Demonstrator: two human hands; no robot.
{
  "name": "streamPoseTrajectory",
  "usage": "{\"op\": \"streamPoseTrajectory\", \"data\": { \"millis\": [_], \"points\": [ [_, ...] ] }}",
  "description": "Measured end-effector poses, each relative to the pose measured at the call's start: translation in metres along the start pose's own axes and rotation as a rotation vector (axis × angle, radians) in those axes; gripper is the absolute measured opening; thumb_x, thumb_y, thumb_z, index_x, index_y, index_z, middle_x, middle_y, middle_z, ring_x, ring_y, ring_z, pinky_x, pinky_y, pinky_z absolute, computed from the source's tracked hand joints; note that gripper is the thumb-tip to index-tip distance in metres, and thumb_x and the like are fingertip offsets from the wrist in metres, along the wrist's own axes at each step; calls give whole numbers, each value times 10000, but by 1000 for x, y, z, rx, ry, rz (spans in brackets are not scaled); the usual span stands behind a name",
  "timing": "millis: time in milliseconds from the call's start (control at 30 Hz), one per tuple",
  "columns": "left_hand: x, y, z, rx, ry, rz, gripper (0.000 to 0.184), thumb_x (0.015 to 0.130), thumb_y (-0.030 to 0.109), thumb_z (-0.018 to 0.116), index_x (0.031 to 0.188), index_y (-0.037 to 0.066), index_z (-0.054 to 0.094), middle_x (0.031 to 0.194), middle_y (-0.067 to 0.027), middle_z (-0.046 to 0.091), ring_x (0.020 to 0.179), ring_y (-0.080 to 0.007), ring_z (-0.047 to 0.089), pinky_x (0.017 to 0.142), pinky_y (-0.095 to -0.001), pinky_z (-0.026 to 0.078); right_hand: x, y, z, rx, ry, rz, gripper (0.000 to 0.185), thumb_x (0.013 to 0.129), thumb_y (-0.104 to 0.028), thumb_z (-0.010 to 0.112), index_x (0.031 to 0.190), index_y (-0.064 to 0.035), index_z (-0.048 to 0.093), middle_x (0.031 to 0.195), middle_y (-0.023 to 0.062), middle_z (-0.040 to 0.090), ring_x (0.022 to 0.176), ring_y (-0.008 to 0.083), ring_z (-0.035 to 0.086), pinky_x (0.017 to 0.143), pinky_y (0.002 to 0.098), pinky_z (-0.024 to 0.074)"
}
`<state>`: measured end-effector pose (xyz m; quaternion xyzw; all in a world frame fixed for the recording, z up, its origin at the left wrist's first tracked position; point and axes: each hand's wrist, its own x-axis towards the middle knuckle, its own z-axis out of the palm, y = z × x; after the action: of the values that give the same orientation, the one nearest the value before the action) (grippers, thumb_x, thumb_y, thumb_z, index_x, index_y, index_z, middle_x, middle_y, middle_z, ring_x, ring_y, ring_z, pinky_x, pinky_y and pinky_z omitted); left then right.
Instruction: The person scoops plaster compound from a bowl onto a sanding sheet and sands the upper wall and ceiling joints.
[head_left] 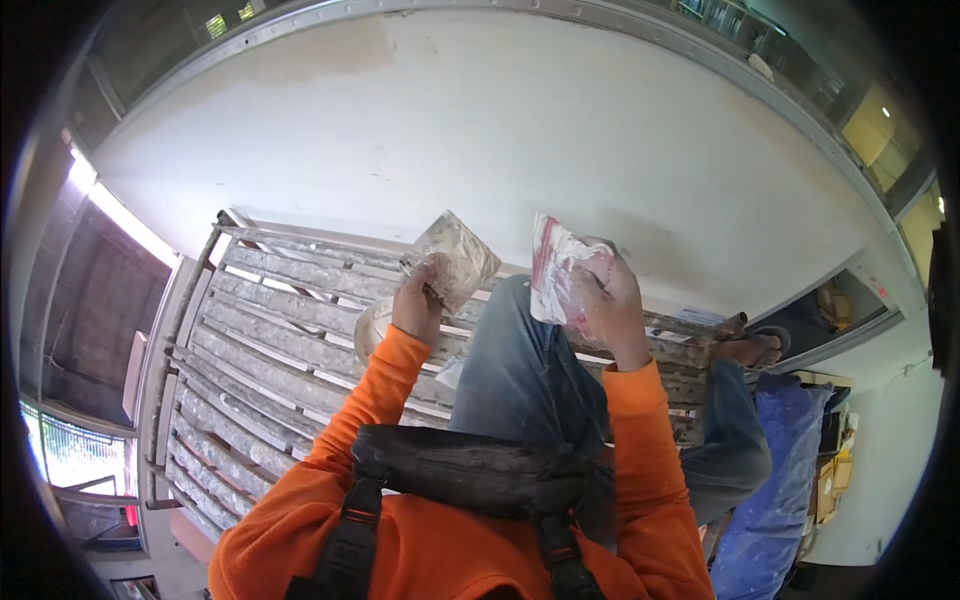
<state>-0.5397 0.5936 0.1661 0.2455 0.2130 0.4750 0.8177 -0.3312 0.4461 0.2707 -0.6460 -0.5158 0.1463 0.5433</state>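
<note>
My left hand (417, 308) is closed on the near corner of a square, flat scraper blade (462, 262) coated in dried and wet putty. My right hand (615, 305) grips a flat red-and-white putty spreader (550, 268), smeared with white paste that also covers some fingers. Both tools are held up apart from each other, above my bent knee and in front of the white wall (480, 130). Behind my left wrist a round, pale, putty-stained object (370, 328) sits on the slats, partly hidden; its kind is unclear.
I sit on a slatted scaffold platform (270, 330) crusted with plaster, with gaps between its slats. A jeans-clad leg (530, 350) is bent before me. Blue sheeting (770, 480) hangs at the right, near cardboard boxes (832, 470). A metal beam (250, 42) runs along the wall's top.
</note>
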Motion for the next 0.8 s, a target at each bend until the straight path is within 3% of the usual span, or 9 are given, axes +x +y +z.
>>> {"op": "streamPoseTrajectory", "data": {
  "millis": [233,267,333,433,500,533,633,733,800],
  "points": [
    [3,-18,8,-143,-124,-52,331,954,166,426,1212,-29,497,1196,-161,567,1067,-279,600,863,-390,533,-11,8,15,20,-161,93,378,831,-147,512,1165,14,582,1046,196,653,987,259,630,881,328,454],
    [3,-17,3,631,-207,224,335,958,176,445,1226,-20,484,1198,-158,566,1063,-272,602,869,-384,534,-11,16,19,63,-155,94,383,830,-149,515,1171,12,580,1046,197,652,992,265,628,884,331,453],
    [0,-19,5,1409,-280,499,342,962,186,464,1241,-11,470,1199,-155,566,1059,-264,604,875,-377,534,-12,22,28,107,-144,99,388,828,-151,518,1176,9,577,1046,197,652,996,272,627,888,333,453],
    [-17,-18,40,1044,-233,548,310,891,117,604,1156,-34,546,1117,-128,613,1040,-211,596,870,-354,513,-12,21,33,125,-124,136,367,826,-165,523,1133,24,590,992,219,647,950,300,634,859,341,462],
    [-13,-20,43,113,-174,57,359,974,218,486,1262,6,450,1180,-122,574,1037,-212,610,864,-300,526,-9,24,32,4,-286,243,351,829,-198,540,1068,52,598,929,254,637,883,348,633,804,374,475],
    [-13,-23,41,113,-171,52,359,974,218,486,1262,6,450,1180,-122,574,1037,-212,610,864,-300,526,-10,30,37,4,-286,249,351,829,-198,540,1068,52,598,929,254,637,883,348,633,804,374,475],
    [-7,-30,35,882,-204,489,352,985,230,460,1254,4,455,1152,-108,582,1023,-195,608,842,-286,524,-14,43,52,-141,-115,0,326,830,-217,549,992,57,617,824,277,619,792,394,623,723,425,480],
    [-4,-31,34,1072,-245,638,340,996,231,419,1248,7,461,1133,-95,586,991,-178,609,820,-289,525,-16,35,54,-279,-150,-4,306,831,-216,552,982,37,634,750,276,600,741,422,607,676,460,474],
    [-3,-33,40,1066,-195,683,332,997,239,400,1214,0,474,1087,-92,594,910,-174,620,754,-288,527,-15,31,53,-301,-342,60,309,807,-144,586,1039,60,593,931,217,640,858,382,612,791,384,481]
  ]
}}
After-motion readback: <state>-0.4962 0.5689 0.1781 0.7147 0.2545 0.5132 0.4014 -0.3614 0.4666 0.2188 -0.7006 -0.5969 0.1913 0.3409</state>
